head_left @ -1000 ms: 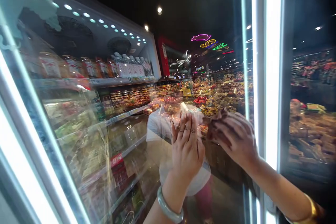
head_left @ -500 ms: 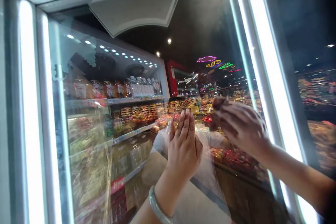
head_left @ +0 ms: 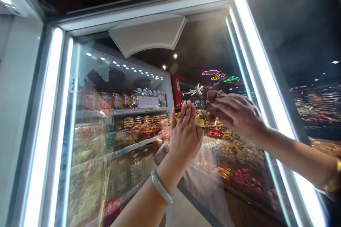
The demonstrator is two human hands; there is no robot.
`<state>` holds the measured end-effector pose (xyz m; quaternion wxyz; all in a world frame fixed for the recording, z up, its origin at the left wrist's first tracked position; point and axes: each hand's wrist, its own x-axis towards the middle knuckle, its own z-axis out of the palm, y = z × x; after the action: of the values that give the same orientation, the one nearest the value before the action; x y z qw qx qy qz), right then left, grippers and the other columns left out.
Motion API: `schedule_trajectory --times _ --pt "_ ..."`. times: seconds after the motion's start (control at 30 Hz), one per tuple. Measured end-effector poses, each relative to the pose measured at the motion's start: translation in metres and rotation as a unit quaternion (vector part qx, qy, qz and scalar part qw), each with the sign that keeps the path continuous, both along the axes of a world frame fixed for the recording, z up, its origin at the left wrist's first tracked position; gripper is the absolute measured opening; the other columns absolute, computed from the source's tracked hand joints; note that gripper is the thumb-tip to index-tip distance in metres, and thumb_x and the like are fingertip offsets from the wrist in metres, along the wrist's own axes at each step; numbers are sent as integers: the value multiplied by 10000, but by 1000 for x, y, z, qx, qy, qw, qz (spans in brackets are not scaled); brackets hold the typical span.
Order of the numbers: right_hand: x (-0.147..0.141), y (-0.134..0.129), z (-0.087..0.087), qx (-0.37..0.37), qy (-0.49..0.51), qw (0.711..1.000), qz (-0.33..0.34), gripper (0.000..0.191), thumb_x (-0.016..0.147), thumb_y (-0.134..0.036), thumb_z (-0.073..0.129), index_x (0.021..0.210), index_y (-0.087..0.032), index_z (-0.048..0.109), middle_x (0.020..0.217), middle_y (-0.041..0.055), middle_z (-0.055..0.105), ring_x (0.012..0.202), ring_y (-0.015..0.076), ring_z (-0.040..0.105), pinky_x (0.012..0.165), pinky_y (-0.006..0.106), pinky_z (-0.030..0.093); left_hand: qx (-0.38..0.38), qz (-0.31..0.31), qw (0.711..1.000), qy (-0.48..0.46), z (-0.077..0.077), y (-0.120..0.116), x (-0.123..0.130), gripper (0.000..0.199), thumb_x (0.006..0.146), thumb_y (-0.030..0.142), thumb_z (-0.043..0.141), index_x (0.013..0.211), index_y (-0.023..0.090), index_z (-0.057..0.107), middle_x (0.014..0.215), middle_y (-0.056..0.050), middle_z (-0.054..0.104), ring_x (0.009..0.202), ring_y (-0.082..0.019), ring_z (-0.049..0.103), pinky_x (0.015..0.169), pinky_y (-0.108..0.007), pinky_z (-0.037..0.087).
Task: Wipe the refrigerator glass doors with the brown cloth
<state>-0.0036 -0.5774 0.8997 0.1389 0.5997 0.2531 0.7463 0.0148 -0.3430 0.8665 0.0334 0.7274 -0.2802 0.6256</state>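
My left hand lies flat against the glass door, fingers stretched upward and the thumb off to the right. A pale green bangle circles that wrist. To the right, my right hand is pressed toward the same pane, with its fingers bent over a dark brown cloth. Only the cloth's edges show beyond the fingertips, and motion blurs them a little. Reflections in the pane partly overlap both hands.
Bright light strips run down the door's left side, with more light strips on the right. Bottles and jars stand on a shelf behind or reflected in the glass. Piles of packaged goods show at the right.
The view has shifted, so the door's top frame now shows lower. My right hand has moved slightly left and up with the cloth. My left hand stays flat on the glass.
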Motion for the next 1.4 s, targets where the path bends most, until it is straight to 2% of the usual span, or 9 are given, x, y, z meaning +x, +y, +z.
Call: schedule_trajectory --times 0.17,0.4,0.5,0.63,0.73,0.87,1.0,1.13,1.4 --pt "10 35 67 134 1 990 51 328 910 -252 645 1228 -258 727 1316 56 711 1256 321 630 1085 544 547 -4 -6 1000 -9 46 -15 -3 619 1035 267 279 1615 59 339 1705 -112 325 1629 -204 195 1359 -523 90" --pt "1 -2 45 -34 56 998 1 343 984 -338 589 1304 -276 694 1363 46 694 1265 274 636 1118 502 525 6 -2 999 45 65 -15 -7 651 1041 305 263 1643 58 268 1736 -101 238 1635 -193 157 1360 -477 91" --pt "1 -16 71 56 40 998 -2 341 958 -338 588 1266 -267 716 1302 63 720 1199 308 656 1042 524 554 3 -2 998 61 79 -27 -10 670 1028 283 248 1651 37 226 1749 -104 191 1643 -185 110 1359 -452 52" --pt "8 20 109 182 10 982 37 352 900 -298 609 1226 -243 732 1338 69 703 1214 336 639 1020 514 559 -17 -2 999 50 100 -46 -9 684 1017 287 268 1642 12 238 1749 -138 196 1648 -212 88 1356 -475 51" --pt "6 35 97 131 29 990 34 359 928 -306 594 1259 -243 717 1372 65 688 1247 315 622 1040 500 551 -29 -2 999 41 104 -44 -5 671 1021 293 272 1642 39 268 1746 -135 227 1647 -215 96 1355 -475 49" --pt "-1 0 72 16 61 998 -7 385 969 -363 575 1325 -262 686 1388 59 680 1280 297 606 1109 516 498 -13 -4 999 35 104 -29 0 683 1018 307 302 1650 53 251 1754 -125 205 1646 -221 103 1354 -473 54" --pt "5 -12 107 117 29 993 -12 404 954 -377 569 1308 -233 699 1386 87 671 1289 349 587 1096 560 486 -14 -6 999 43 118 -32 0 683 1003 271 284 1659 86 239 1759 -95 192 1647 -204 94 1352 -491 53" --pt "12 37 142 174 36 983 35 364 934 -310 562 1251 -240 726 1379 80 678 1267 342 598 1040 544 524 -32 0 999 28 131 -43 3 682 995 279 302 1648 84 276 1745 -109 249 1646 -224 106 1352 -514 59" --pt "8 15 113 26 51 998 -5 375 929 -372 587 1281 -309 701 1364 14 691 1222 316 616 1056 535 492 3 27 999 25 129 5 4 676 1009 284 282 1657 94 249 1755 -86 223 1643 -208 132 1355 -475 86"
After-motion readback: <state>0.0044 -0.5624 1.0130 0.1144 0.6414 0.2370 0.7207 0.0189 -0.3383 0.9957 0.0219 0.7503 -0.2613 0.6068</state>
